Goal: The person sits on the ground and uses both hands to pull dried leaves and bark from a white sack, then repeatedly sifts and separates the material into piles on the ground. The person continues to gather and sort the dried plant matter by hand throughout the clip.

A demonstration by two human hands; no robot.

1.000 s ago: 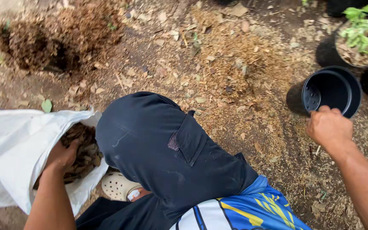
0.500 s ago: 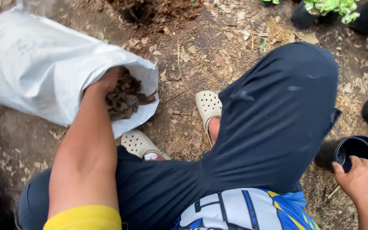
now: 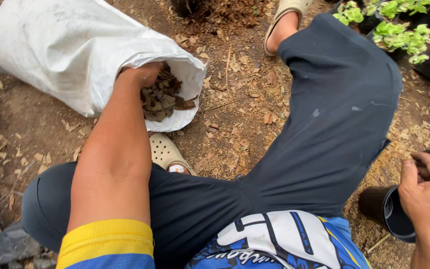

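Note:
My left hand (image 3: 143, 74) reaches into the mouth of a white woven sack (image 3: 65, 50) lying on the ground at the upper left. Its fingers are buried among brown dry leaves and bark chips (image 3: 167, 99), so what they grip is hidden. At the lower right, my right hand (image 3: 429, 192) grips the rim of a small black plastic pot (image 3: 386, 211) that lies tilted beside my knee. My legs in dark trousers (image 3: 334, 114) spread across the middle, with beige clogs (image 3: 167, 152) on my feet.
Several black pots with green seedlings (image 3: 396, 27) stand at the upper right. Brown soil scattered with dry leaves (image 3: 235, 109) lies between my legs. A dark hollow in the soil (image 3: 187, 6) shows at the top edge.
The view has shifted right and down. My left hand has gone deeper into the sack's leaves. My right hand has closed on the black pot's rim.

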